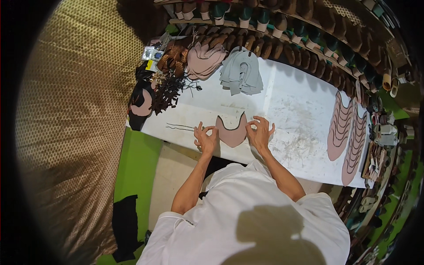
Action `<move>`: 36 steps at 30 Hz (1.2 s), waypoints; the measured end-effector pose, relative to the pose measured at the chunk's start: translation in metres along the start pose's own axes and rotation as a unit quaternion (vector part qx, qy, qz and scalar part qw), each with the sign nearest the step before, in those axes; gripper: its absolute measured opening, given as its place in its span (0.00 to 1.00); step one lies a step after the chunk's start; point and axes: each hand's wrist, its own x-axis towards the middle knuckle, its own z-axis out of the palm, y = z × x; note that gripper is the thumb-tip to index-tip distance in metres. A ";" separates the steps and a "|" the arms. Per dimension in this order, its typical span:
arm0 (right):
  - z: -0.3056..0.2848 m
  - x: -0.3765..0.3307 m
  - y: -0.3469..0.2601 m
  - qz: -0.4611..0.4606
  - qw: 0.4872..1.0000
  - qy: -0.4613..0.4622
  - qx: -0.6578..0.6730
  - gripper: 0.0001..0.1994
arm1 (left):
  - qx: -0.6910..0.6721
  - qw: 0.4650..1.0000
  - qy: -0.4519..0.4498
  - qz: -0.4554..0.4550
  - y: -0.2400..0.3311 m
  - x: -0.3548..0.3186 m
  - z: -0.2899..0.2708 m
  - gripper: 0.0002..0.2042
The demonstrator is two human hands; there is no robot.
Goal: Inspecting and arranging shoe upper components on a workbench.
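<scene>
Flat pink dark-edged U-shaped piece [232, 138] pinched at sides by left hand [206, 139] and right hand [260, 135] above white counter [291, 110]; small yellow label [151, 66] seen far left, print too small to read.

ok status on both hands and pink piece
Left hand pinching pink piece at left edge; right hand at right edge. Piece pointing toward wearer. Dark strands left, off the piece.
</scene>
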 end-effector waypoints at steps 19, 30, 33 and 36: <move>-0.094 -0.073 0.027 -0.019 0.997 0.039 0.065 0.09 | -0.149 0.986 0.018 0.068 0.026 -0.134 -0.008 0.12; -0.218 -0.205 0.150 0.077 0.994 0.072 0.034 0.10 | -0.168 0.969 -0.139 0.119 0.016 -0.292 0.093 0.12; -0.253 -0.231 0.181 0.110 0.989 0.095 0.012 0.11 | -0.152 0.963 -0.177 0.132 0.038 -0.322 0.113 0.14; -0.289 -0.245 0.211 0.123 0.985 0.123 0.008 0.12 | -0.103 0.962 -0.207 0.147 0.066 -0.347 0.138 0.14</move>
